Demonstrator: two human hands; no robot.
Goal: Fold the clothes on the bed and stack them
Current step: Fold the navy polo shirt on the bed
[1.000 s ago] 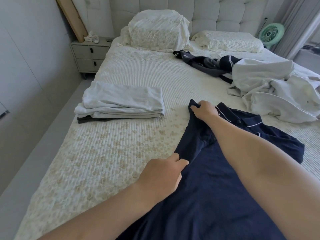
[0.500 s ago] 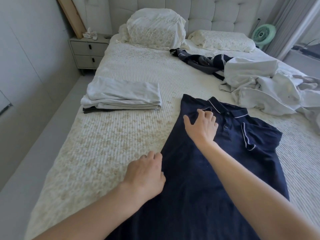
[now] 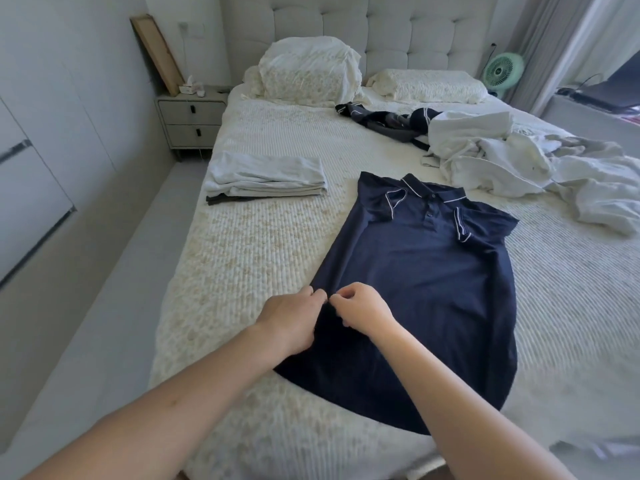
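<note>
- Bed (image 3: 263, 258), cream quilted cover: work surface for all the clothes; I count one stack, one shirt in hand and two loose lots on it
- Loose white heap (image 3: 540, 168), far right of the bed: unfolded, crumpled, several pieces by the look of it; I judge this the bulk of what is left
- Navy polo shirt (image 3: 433, 271), middle of the bed, front up, collar toward the headboard: both sleeves turned in over the chest, long edges brought in; I judge it part-folded, body fold and stacking still to do
- Folded stack (image 3: 266, 176), left of the polo and apart from it: white pieces on top, a dark edge at the bottom; this part I count as done
- Dark garment with white trim (image 3: 384, 121), near the pillows, touching the white heap: unfolded
- My left hand (image 3: 291, 318) and right hand (image 3: 363, 311), close together at the polo's left edge: fingers of both curled, pinching the navy cloth
- Surroundings, off the bed: nightstand (image 3: 190, 116) far left, green fan (image 3: 502, 69) far right; neither in my way
- Obstruction: the white heap lies just beside the polo's right shoulder; otherwise I see nothing blocking the route to the stack
</note>
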